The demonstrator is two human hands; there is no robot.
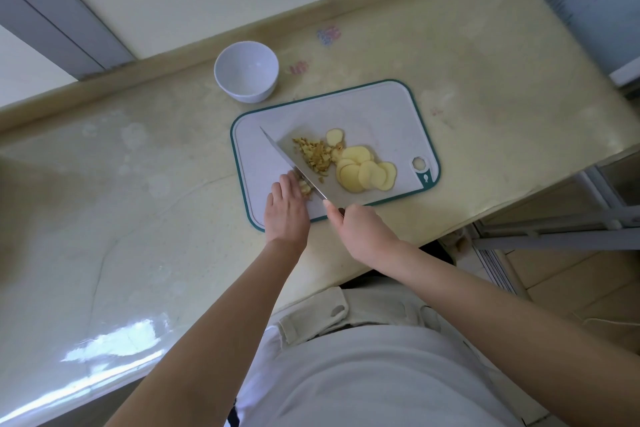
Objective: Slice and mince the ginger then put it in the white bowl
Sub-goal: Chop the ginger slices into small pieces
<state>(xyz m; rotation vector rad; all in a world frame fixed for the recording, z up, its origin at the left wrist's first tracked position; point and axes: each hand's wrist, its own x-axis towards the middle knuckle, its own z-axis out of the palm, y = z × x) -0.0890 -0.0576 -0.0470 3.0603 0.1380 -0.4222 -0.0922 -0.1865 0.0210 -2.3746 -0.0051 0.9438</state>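
The left hand [286,208] curls its fingers [288,181] down, pinning a small strip of pale yellow ginger [306,188] to the white, teal-edged plastic cutting board [377,107]. The right hand [362,227] grips the handle of a long steel kitchen knife [294,166], blade against that strip. Beyond the blade lie a heap of minced ginger [313,156] and a fan of round ginger slices [363,172] — mincing looks partly done. The round white bowl [221,74], just past the board on the cream bench [138,184], holds nothing yet. No writing is legible — only faded marks.
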